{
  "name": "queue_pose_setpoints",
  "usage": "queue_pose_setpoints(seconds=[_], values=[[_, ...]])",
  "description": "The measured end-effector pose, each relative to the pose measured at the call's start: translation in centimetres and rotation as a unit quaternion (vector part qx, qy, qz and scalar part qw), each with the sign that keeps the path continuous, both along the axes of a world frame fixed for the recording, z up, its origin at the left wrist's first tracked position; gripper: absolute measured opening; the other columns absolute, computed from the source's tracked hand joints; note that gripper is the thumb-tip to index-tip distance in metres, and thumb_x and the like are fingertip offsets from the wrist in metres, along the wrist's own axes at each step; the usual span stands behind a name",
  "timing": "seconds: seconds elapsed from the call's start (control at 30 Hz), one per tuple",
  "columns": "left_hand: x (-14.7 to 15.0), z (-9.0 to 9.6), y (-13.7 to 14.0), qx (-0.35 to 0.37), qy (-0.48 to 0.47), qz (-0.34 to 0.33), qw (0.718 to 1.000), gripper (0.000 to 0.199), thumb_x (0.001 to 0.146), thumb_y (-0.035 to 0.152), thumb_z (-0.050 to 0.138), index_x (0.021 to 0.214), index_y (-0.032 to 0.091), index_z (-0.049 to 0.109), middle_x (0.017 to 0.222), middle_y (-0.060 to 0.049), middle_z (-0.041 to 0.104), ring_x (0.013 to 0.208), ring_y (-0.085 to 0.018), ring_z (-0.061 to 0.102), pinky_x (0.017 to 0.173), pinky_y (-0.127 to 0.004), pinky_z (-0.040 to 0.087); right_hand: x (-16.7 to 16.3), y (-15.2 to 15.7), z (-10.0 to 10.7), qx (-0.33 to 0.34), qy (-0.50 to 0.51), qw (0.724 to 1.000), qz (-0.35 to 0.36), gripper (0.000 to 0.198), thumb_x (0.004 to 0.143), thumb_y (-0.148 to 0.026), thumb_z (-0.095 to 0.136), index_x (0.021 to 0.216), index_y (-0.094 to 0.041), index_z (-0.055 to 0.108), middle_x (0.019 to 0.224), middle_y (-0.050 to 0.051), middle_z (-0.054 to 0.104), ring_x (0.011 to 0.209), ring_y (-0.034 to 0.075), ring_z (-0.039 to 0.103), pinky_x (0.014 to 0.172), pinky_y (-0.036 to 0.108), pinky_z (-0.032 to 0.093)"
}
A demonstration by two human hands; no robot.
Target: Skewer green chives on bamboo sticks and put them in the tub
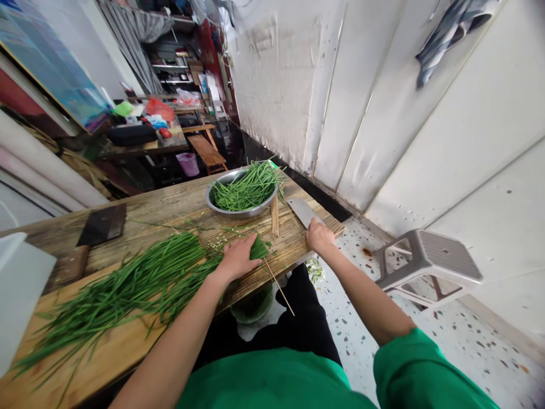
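Note:
My left hand [239, 257] lies over a short bundle of cut chives [259, 247], fingers stretched out and thumb apart. A thin bamboo skewer [279, 286] sticks out of that bundle past the table's edge. My right hand [320, 236] is closed round the handle of a cleaver [303, 211], whose broad blade lies flat near the table's right end. Long chives [136, 284] spread across the left side, partly on a wooden cutting board [25, 392]. Behind my hands stands a metal bowl [240, 213] heaped with cut chives, beside a row of skewers [275, 218].
A second, dark cleaver [102, 224] lies on the wooden table [179, 201] at the left, near a white container [21, 295]. A plastic stool [447, 253] stands by the wall. Below the table is a bin [253, 309]. Farther back, another table carries bags.

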State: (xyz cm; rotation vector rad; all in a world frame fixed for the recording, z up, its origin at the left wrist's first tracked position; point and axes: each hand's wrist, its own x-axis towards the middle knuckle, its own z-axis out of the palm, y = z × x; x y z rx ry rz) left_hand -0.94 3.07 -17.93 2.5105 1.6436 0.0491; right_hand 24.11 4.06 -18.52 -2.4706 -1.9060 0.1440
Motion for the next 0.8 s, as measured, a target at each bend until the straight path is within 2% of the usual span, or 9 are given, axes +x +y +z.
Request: queue_pose_setpoints(seconds=[0.17,0.23,0.3,0.37,0.43,0.5,0.57,0.67,0.8], values=[[-0.2,0.5,-0.3,-0.008,-0.013,0.012,1.0,0.078,0.071,0.045,0.055,0.137,0.021,0.023,0.138,-0.012,0.037,0.125,-0.03,0.033,0.097,-0.045,0.028,-2.1,-3.9,1.2,0.059,0.011,0.998,0.027,0.032,0.088,-0.032,0.042,0.108,-0.009,0.049,0.109,0.021,0.054,0.106,0.029,0.049,0.084,0.037,0.038],[-0.6,0.7,-0.8,-0.018,-0.003,0.026,0.999,0.081,0.069,0.048,0.056,0.137,0.021,0.022,0.139,-0.013,0.034,0.126,-0.03,0.031,0.098,-0.047,0.025,-3.8,-6.9,0.4,0.081,0.101,0.989,0.074,0.03,0.091,-0.032,0.034,0.097,-0.01,0.054,0.1,0.018,0.058,0.098,0.026,0.053,0.082,0.036,0.038],[-1.2,0.7,-1.4,-0.026,0.021,0.048,0.998,0.083,0.068,0.05,0.056,0.137,0.017,0.022,0.14,-0.015,0.031,0.127,-0.03,0.029,0.1,-0.05,0.021,-5.7,-9.7,-1.3,-0.017,0.272,0.95,0.15,0.031,0.088,-0.038,0.04,0.082,-0.013,0.058,0.081,0.013,0.063,0.08,0.023,0.059,0.07,0.03,0.042],[-1.7,0.4,-2.0,-0.032,0.043,0.062,0.997,0.082,0.07,0.051,0.052,0.136,0.012,0.022,0.141,-0.017,0.029,0.129,-0.03,0.025,0.102,-0.051,0.015,-7.6,-11.6,-3.3,-0.065,0.335,0.922,0.181,0.027,0.088,-0.034,0.041,0.078,-0.015,0.058,0.064,0.004,0.061,0.059,0.015,0.058,0.057,0.023,0.041],[-2.0,0.0,-2.6,-0.032,0.053,0.069,0.996,0.077,0.075,0.049,0.048,0.136,0.009,0.023,0.141,-0.017,0.028,0.131,-0.028,0.022,0.104,-0.051,0.01,-9.2,-12.4,-4.8,-0.05,0.401,0.899,0.167,0.03,0.091,-0.029,0.032,0.083,-0.015,0.057,0.054,-0.002,0.054,0.047,0.01,0.051,0.049,0.019,0.038],[-2.3,0.1,-3.2,-0.023,0.046,0.081,0.995,0.074,0.077,0.045,0.046,0.136,0.008,0.022,0.14,-0.018,0.029,0.131,-0.027,0.022,0.105,-0.05,0.007,-10.3,-12.5,-5.1,0.019,0.489,0.861,0.139,0.033,0.092,-0.03,0.027,0.086,-0.015,0.055,0.049,-0.005,0.045,0.043,0.009,0.043,0.045,0.017,0.034],[-2.8,0.9,-3.8,-0.004,0.019,0.096,0.995,0.077,0.077,0.045,0.046,0.137,0.006,0.017,0.14,-0.019,0.029,0.131,-0.027,0.022,0.105,-0.049,0.007,-10.9,-12.4,-4.0,0.087,0.566,0.809,0.13,0.034,0.09,-0.038,0.031,0.084,-0.015,0.056,0.047,-0.006,0.039,0.043,0.009,0.038,0.043,0.017,0.03],[-4.2,4.0,-4.8,0.041,-0.056,0.108,0.992,0.091,0.074,0.052,0.049,0.139,0.005,0.005,0.141,-0.021,0.025,0.131,-0.028,0.022,0.105,-0.048,0.012,-10.8,-12.7,-0.2,0.118,0.633,0.751,0.149,0.035,0.088,-0.044,0.037,0.084,-0.015,0.056,0.046,-0.008,0.034,0.041,0.008,0.033,0.042,0.018,0.026],[-5.8,8.8,-6.5,0.076,-0.141,0.112,0.981,0.095,0.072,0.057,0.051,0.14,0.01,0.004,0.141,-0.019,0.026,0.129,-0.029,0.027,0.105,-0.046,0.018,-9.6,-13.9,6.6,0.127,0.664,0.717,0.172,0.035,0.087,-0.045,0.04,0.086,-0.013,0.055,0.046,-0.009,0.032,0.041,0.006,0.029,0.041,0.017,0.024]])
